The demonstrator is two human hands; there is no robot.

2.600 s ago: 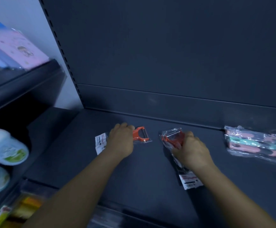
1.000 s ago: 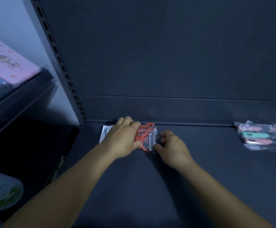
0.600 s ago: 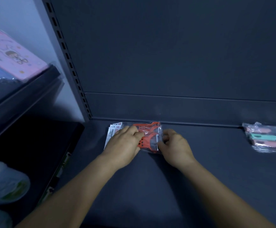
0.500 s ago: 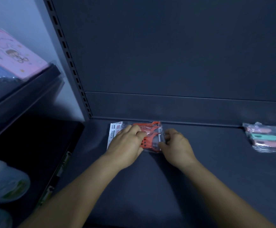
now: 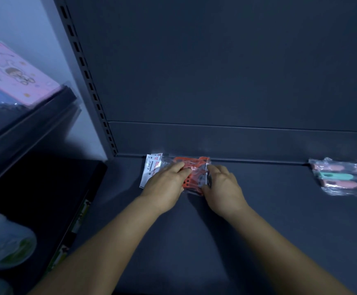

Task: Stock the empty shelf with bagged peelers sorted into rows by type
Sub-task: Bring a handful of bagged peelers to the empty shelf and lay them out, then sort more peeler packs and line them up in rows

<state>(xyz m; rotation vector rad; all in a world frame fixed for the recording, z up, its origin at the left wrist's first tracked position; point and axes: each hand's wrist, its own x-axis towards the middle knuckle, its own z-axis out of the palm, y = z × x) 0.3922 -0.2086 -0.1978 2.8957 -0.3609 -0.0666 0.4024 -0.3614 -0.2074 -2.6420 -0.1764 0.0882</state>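
- Clearly the stocking is only beginning: most of the dark shelf (image 5: 258,220) is lying bare.
- Both hands are working at the far left corner, against the back panel (image 5: 215,71), where a small pile of orange bagged peelers (image 5: 192,173) is lying with its white header cards (image 5: 151,169) pointing left.
- The left hand (image 5: 164,186) is pressing flat on the pile's left part, fingers together on the plastic; its grip is resting on the bags rather than closing round them.
- The right hand (image 5: 220,186) is pinching the pile's right edge, its grip clamped lightly on the bag.
- Over at the far right, well apart, a bundle of pink and teal bagged peelers (image 5: 343,177) is sitting loosely, seemingly not yet laid out as a row.
- Judging by this, one type is being squared up as the start of a row; the rest is left to do.
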